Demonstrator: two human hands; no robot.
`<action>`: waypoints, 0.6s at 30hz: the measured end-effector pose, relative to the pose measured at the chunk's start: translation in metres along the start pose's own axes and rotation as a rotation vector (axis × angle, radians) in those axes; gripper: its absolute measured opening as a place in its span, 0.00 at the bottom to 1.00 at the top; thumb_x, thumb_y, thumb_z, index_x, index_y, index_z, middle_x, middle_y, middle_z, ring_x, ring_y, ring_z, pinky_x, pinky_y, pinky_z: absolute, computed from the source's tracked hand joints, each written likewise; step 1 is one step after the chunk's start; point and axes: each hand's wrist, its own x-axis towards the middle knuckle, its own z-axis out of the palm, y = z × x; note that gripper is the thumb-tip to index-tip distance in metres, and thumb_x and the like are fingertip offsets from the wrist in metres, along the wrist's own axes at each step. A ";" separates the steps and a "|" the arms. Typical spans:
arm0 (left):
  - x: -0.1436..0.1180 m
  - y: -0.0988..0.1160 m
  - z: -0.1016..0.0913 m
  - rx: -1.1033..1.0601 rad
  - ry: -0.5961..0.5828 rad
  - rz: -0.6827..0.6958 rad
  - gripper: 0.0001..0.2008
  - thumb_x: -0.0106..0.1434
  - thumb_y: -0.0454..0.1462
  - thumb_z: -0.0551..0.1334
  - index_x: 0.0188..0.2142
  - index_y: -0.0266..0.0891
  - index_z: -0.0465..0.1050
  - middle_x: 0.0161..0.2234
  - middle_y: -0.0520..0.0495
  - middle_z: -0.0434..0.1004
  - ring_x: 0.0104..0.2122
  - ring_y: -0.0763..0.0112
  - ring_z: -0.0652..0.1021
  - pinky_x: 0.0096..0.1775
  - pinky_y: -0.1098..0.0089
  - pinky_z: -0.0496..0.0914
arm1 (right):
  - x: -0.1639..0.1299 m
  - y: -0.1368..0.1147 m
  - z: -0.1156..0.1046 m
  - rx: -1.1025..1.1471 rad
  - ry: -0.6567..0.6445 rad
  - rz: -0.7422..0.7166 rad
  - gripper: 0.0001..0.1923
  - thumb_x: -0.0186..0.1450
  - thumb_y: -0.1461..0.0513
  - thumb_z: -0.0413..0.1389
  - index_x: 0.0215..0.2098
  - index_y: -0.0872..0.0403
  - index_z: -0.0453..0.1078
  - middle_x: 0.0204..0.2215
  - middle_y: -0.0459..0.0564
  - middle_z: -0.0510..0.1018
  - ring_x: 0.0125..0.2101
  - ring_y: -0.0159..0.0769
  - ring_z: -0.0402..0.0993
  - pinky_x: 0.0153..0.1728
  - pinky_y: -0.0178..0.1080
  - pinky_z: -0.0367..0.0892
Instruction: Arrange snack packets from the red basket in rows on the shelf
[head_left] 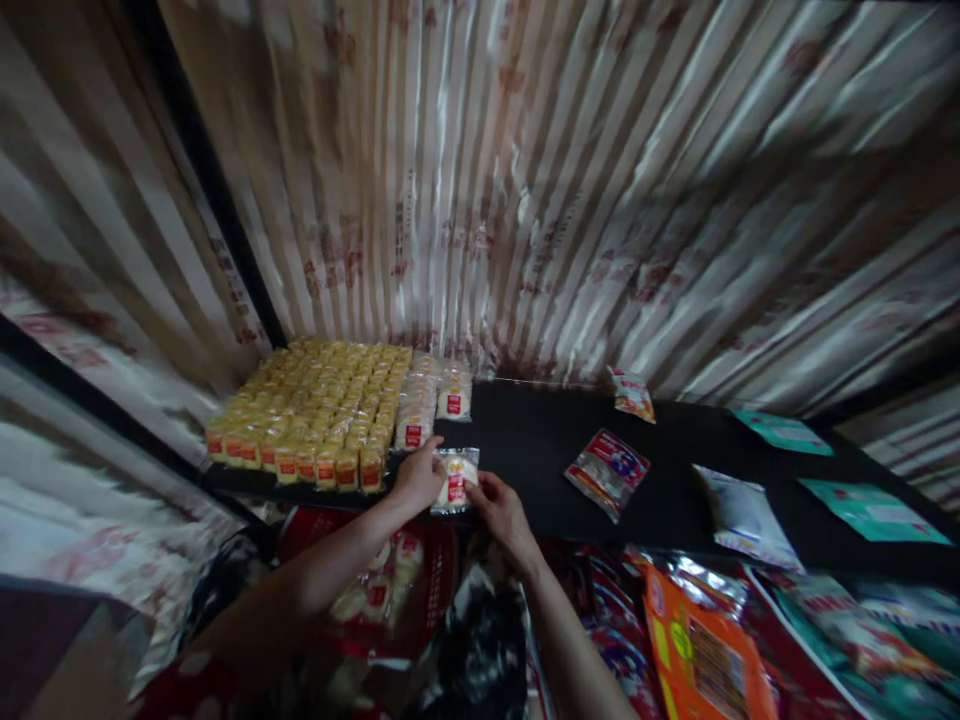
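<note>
- Clear packet (455, 481): a small see-through packet with a red-and-yellow label, held between your two hands at the front edge of the black shelf (540, 450).
- Your left hand (418, 478): fingers closed on the packet's left edge, pinching it.
- Your right hand (501, 508): thumb and fingers pinching the packet's lower right corner; both hands touch it at once.
- Row of pale packets (431, 402): same label, stacked just behind and left of the held packet, against the yellow block.
- Yellow packets (315, 412): a tight block in rows filling the shelf's left end.
- Red-and-clear pouch (607, 472): flat on the shelf, well to the right of your hands.
- Small red pouch (632, 393): near the corrugated sheet wall (570, 200).
- White pouch (742, 515) and two teal pouches (784, 432) (870, 510): at the shelf's right end.
- Orange bag (697, 650): below the shelf, right of your right forearm.
</note>
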 end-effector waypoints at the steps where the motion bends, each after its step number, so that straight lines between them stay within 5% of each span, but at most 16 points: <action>1: 0.003 0.005 0.004 0.011 0.040 0.020 0.27 0.54 0.27 0.58 0.55 0.37 0.64 0.47 0.42 0.74 0.49 0.60 0.72 0.54 0.64 0.62 | 0.008 0.002 -0.002 0.004 0.028 0.009 0.23 0.53 0.47 0.56 0.36 0.57 0.72 0.28 0.50 0.79 0.28 0.37 0.74 0.28 0.35 0.67; 5: 0.011 0.016 0.022 0.123 0.161 0.145 0.29 0.55 0.27 0.55 0.57 0.33 0.60 0.58 0.38 0.62 0.59 0.60 0.61 0.60 0.64 0.54 | 0.043 0.012 -0.009 -0.027 0.177 0.007 0.24 0.53 0.46 0.55 0.36 0.57 0.72 0.29 0.51 0.79 0.28 0.37 0.74 0.27 0.34 0.66; 8: 0.015 0.017 0.036 0.217 0.078 0.186 0.28 0.55 0.26 0.53 0.57 0.32 0.61 0.60 0.37 0.58 0.61 0.60 0.59 0.61 0.64 0.53 | 0.073 0.016 -0.011 -0.137 0.253 -0.003 0.22 0.54 0.47 0.54 0.37 0.55 0.73 0.31 0.50 0.80 0.30 0.38 0.74 0.29 0.35 0.66; 18: 0.048 0.019 0.059 0.241 -0.032 0.029 0.31 0.55 0.26 0.53 0.60 0.27 0.56 0.64 0.33 0.49 0.63 0.58 0.53 0.62 0.62 0.50 | 0.133 0.008 0.003 -0.311 0.295 0.037 0.17 0.56 0.51 0.53 0.36 0.53 0.72 0.32 0.50 0.79 0.33 0.37 0.75 0.35 0.36 0.66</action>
